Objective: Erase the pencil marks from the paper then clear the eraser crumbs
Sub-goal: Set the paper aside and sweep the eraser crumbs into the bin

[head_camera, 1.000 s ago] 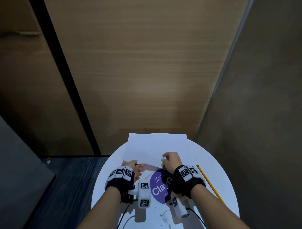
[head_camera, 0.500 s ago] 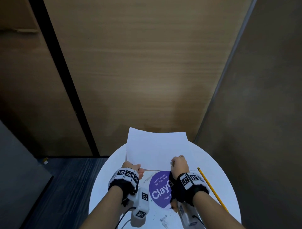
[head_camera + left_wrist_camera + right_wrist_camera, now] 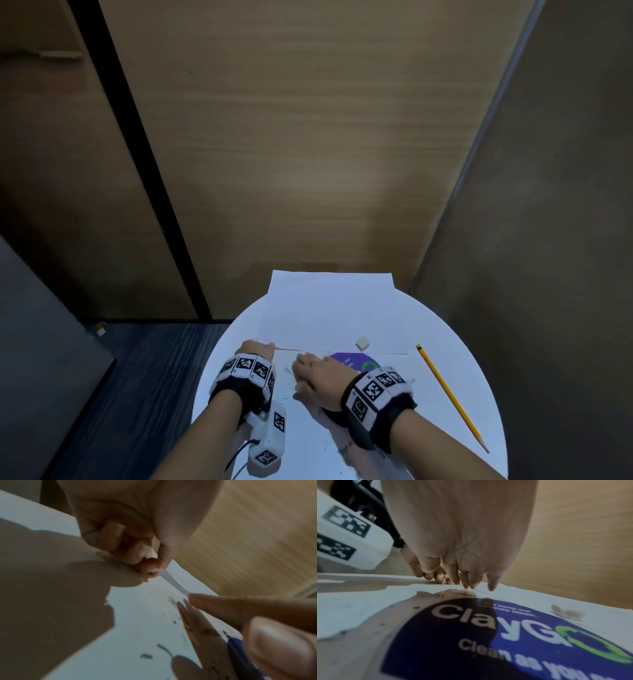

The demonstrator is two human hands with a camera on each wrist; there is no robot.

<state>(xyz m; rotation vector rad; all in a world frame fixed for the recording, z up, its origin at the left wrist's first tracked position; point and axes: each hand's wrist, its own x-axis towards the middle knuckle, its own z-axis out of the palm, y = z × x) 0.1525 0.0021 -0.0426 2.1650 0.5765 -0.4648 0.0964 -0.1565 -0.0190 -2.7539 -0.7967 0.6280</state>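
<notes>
Pinching the near edge of the paper [image 3: 329, 308] is the left hand [image 3: 255, 349], at 9 o'clock on the round table [image 3: 445, 377]; the eraser [image 3: 363, 342] sits on the paper.

Left wrist: dark crumbs [image 3: 145, 656] dot the table.

Right wrist: the right hand [image 3: 462, 555] has straight fingers touching the table, holding nothing.

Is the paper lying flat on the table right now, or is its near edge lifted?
Lifted at its near left corner: the left hand pinches the paper edge, which curves up off the table. Its far part lies flat.
</notes>
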